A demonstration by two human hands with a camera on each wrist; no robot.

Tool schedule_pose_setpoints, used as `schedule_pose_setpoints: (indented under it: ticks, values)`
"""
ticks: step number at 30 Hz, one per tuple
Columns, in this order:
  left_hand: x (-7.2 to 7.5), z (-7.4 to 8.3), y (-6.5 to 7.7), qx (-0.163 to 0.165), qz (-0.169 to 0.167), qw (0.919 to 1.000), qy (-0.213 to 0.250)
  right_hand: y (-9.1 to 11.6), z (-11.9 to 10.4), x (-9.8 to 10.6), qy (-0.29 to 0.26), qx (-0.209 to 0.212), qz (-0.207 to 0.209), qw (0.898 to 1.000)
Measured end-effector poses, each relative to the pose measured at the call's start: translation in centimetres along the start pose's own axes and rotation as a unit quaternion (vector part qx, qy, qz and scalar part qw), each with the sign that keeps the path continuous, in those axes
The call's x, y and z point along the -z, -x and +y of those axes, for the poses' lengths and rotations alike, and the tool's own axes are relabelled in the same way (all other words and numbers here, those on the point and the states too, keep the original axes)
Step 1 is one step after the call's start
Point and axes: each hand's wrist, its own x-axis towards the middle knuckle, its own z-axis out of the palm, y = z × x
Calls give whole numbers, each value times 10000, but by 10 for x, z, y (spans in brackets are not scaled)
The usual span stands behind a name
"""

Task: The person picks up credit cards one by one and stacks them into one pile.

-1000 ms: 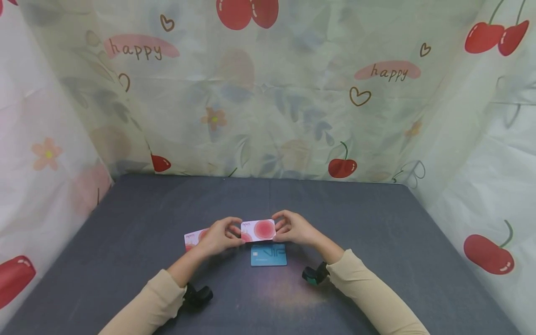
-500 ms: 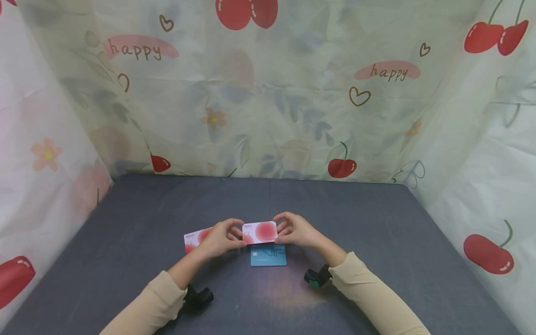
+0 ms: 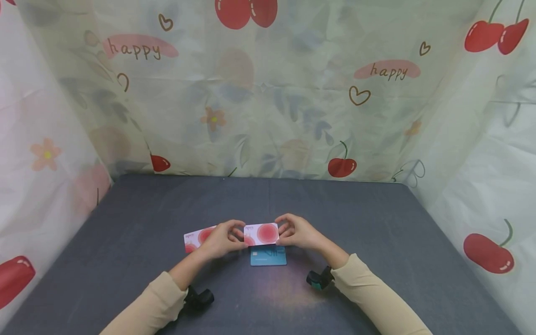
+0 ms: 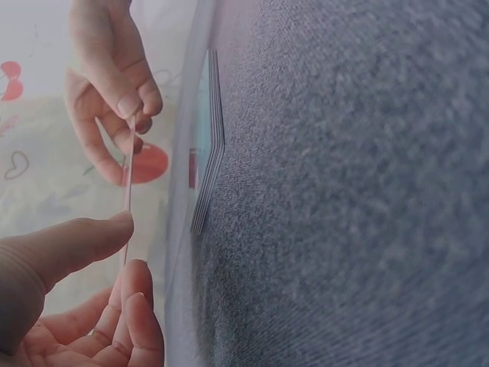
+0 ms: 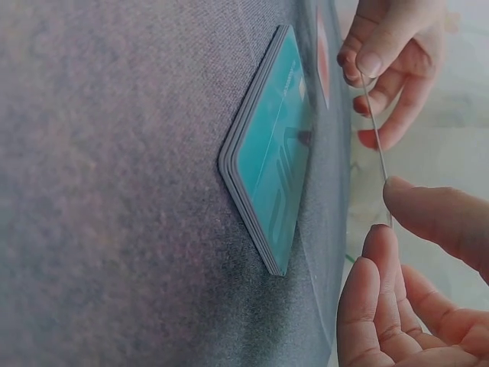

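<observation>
My left hand and right hand each pinch one short end of a pink-and-white card with red circles. Both wrist views show this card almost edge-on, raised off the table, between thumb and fingertips. Below it on the cloth lies a neat stack of cards, topped by a blue card with a chip and "VIP" lettering. In the head view the held card hides part of that blue top. A second pink card lies on the table, partly covered by my left hand.
A dark grey cloth covers the table. White curtains printed with cherries, flowers and "happy" surround it at the back and sides. A black wrist camera sits at the left cuff, another wrist camera at the right.
Both hands have shifted slightly right and towards me with the held card, which now covers more of the blue card. The stack and the other pink card have stayed put.
</observation>
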Motion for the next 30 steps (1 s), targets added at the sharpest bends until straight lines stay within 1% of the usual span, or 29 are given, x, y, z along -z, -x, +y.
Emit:
schedule_pose_setpoints:
  ticks: [7,13,20,24,30]
  values:
    - [-3,-1,0,-59,-93,9999,-18,4,3,1,15,40,-36,10000]
    - [-5,0,2,-180,-116,9998,5,7,4,-1,-24,-33,-35,10000]
    - [-7,1,3,-141,-145,9998,-14,10,7,-2,11,-43,-34,10000]
    - [-8,0,4,-186,-166,9997,-24,11,8,-3,24,-100,-9,9999]
    - [-10,0,4,-192,-124,9997,-102,12,10,-4,43,-134,-2,9999]
